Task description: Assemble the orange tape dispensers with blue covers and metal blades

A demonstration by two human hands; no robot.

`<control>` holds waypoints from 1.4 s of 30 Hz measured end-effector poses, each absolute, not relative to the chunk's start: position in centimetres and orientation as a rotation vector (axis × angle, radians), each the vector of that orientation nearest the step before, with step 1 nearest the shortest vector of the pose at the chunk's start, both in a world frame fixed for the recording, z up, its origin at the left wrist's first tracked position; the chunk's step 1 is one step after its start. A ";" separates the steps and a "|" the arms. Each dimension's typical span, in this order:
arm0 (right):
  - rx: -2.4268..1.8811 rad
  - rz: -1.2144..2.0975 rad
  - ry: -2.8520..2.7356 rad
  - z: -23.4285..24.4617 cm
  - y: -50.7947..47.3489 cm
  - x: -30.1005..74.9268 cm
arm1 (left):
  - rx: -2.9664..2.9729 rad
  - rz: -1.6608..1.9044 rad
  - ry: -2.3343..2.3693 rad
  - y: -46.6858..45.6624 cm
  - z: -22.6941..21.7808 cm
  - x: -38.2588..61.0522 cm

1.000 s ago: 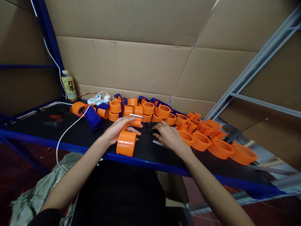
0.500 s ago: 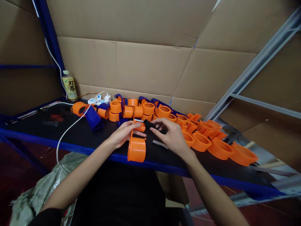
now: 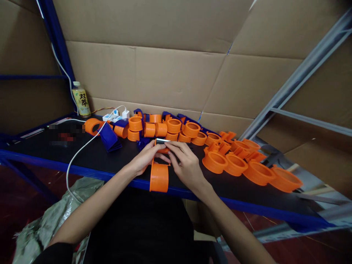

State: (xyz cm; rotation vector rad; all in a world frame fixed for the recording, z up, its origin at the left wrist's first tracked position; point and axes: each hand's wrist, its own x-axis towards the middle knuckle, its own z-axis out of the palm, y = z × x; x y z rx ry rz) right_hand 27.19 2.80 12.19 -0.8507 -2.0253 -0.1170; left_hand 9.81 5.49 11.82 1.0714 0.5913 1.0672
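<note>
My left hand (image 3: 144, 158) grips an orange plastic tape-dispenser part (image 3: 159, 176) with a round drum below and a toothed metal blade (image 3: 162, 140) at its top. It hangs over the front edge of the black bench top (image 3: 82, 156). My right hand (image 3: 184, 164) is closed against the same part from the right, fingers pressing near the blade. Whether the small black piece is still in those fingers is hidden.
Many orange rings (image 3: 233, 163) and blue parts (image 3: 108, 137) lie along the back and right of the bench. A drink bottle (image 3: 80, 99), a white power strip (image 3: 115, 116) and a white cable (image 3: 79, 150) sit at the left. Cardboard walls stand behind.
My right hand picked a small black piece off the bench and brought it left to the orange part. My left hand turned the part more upright and shifted it slightly right.
</note>
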 end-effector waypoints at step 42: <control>-1.022 0.660 -1.446 12.1 4.1 27.4 | 0.911 1.091 0.589 6.2 13.1 8.4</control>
